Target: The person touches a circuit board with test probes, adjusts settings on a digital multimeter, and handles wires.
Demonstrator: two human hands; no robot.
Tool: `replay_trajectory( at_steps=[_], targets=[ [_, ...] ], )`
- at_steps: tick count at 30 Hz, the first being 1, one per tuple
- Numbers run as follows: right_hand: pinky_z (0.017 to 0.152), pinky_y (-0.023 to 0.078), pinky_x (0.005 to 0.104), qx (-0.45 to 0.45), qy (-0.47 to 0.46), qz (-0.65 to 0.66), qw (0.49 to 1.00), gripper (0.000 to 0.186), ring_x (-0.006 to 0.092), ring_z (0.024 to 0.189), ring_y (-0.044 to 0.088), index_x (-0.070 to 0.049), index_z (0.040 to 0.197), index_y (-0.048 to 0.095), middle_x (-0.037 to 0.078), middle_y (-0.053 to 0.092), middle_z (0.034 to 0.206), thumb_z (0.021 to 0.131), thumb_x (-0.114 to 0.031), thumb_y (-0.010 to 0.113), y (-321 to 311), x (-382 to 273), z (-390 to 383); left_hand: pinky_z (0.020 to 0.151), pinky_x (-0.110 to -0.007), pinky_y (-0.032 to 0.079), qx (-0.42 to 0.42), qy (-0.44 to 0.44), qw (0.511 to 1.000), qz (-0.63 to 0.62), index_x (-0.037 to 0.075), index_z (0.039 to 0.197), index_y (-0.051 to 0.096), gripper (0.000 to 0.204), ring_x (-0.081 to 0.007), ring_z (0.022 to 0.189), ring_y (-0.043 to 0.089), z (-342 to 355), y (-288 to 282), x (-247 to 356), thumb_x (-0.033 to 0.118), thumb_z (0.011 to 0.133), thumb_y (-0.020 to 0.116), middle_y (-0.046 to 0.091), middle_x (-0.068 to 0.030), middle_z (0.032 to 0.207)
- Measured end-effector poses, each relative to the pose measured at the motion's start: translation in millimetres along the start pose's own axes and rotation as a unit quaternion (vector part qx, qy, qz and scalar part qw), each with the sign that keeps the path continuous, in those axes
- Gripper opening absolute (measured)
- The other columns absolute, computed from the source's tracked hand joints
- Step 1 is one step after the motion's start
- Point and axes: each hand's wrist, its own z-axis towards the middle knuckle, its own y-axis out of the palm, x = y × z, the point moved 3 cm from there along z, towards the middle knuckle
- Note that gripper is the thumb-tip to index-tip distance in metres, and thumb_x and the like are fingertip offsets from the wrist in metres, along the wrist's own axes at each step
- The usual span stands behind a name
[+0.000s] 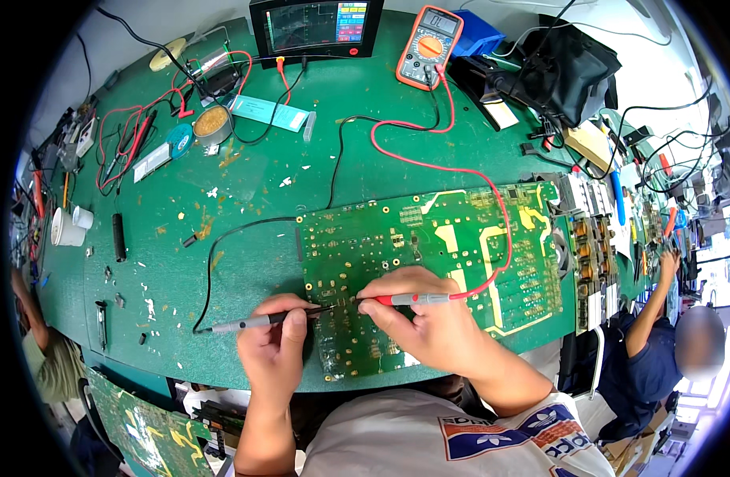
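Note:
A large green circuit board [468, 262] lies on the green bench mat, with gold-coloured traces and many solder joints. In my left hand [273, 342] is a black and grey test probe [249, 322], its tip at the board's left part. My right hand [420, 318] pinches a red and grey test probe [412, 300], whose tip points at the board close to the other tip. Whether either tip touches a joint is too small to tell. A black and a red lead run from the probes to an orange multimeter [430, 48] at the back.
At the back stands a black instrument with a lit screen [317, 25]. A round tin [212, 125] and tangled red leads [134, 139] lie back left; white cups [67, 227] stand far left. Metal-finned parts [591, 262] border the board's right. A co-worker [651, 358] is at right.

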Motion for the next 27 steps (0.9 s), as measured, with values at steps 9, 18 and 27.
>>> replay_trajectory(
  at_steps=[9,18,27],
  targets=[
    [0.069,0.056,0.0372,-0.047,-0.013,-0.065,0.997,0.014,0.0305,0.08,0.071,-0.002,0.096,0.071,0.012,0.073,0.088,0.086,-0.009,0.077,-1.6,-11.4,6.2,0.072,-0.026,0.054,-0.02,-0.033,0.995,0.096,-0.003,0.105,0.063,0.014,-0.0102,0.079,0.064,12.3,-1.5,12.3,0.009,0.101,0.061,0.068,-0.006,0.088],
    [0.063,0.054,0.0358,-0.129,0.006,-0.084,0.988,0.014,0.0305,0.075,0.071,0.004,0.087,0.07,0.015,0.073,0.09,0.088,-0.01,0.074,-6.1,-13.9,15.8,0.073,-0.026,0.055,-0.044,-0.023,0.988,0.143,-0.003,0.105,0.063,0.016,-0.01,0.081,0.065,16.3,1.3,26.1,0.013,0.101,0.06,0.068,-0.0055,0.088],
    [0.048,0.041,0.0336,-0.062,0.011,0.011,0.998,0.007,0.0227,0.053,0.058,0.003,0.086,0.067,0.011,0.068,0.081,0.089,-0.003,0.069,3.4,2.5,16.4,0.066,-0.022,0.046,-0.03,-0.038,0.999,-0.004,-0.002,0.108,0.062,0.018,-0.0078,0.075,0.059,15.4,-1.9,-0.8,0.015,0.103,0.059,0.069,-0.0053,0.085]
  ],
)
